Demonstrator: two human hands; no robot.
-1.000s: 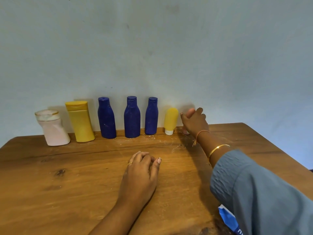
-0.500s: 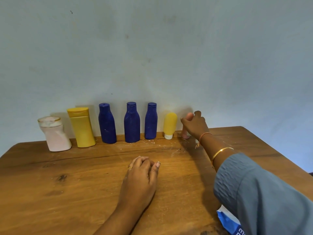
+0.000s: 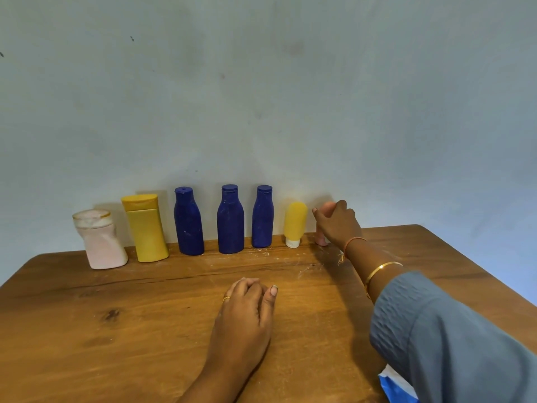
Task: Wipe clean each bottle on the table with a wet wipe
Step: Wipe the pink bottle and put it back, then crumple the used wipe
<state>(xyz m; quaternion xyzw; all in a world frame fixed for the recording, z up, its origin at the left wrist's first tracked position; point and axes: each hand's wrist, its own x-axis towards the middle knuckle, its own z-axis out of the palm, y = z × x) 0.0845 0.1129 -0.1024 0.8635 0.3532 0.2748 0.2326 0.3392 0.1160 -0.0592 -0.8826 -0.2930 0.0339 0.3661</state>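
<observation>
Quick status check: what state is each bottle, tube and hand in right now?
Pale pink bottle, upright, capped.
Yellow bottle, upright, cap closed.
Left blue bottle, upright, capped.
Middle blue bottle, upright, capped.
Right blue bottle, upright, capped.
Yellow tube, standing on its white cap.
Pink tube, upright, gripped by right hand.
Left hand, resting on table, holding nothing.

A pale blue-grey wall (image 3: 290,97) fills the upper part of the view, smudged in places and marked by a few small dark specks (image 3: 132,39) towards its upper left. Against it stands a brown wooden table (image 3: 116,344) with rounded far corners; its top has a dark knot (image 3: 112,314) on the left, a long dark grain line (image 3: 145,282) running across it, and white flecks and scratches (image 3: 270,253) near the far edge. At the bottom right, the corner of a blue-and-white packet (image 3: 396,385) shows beneath a grey-blue textured sleeve (image 3: 450,338)
</observation>
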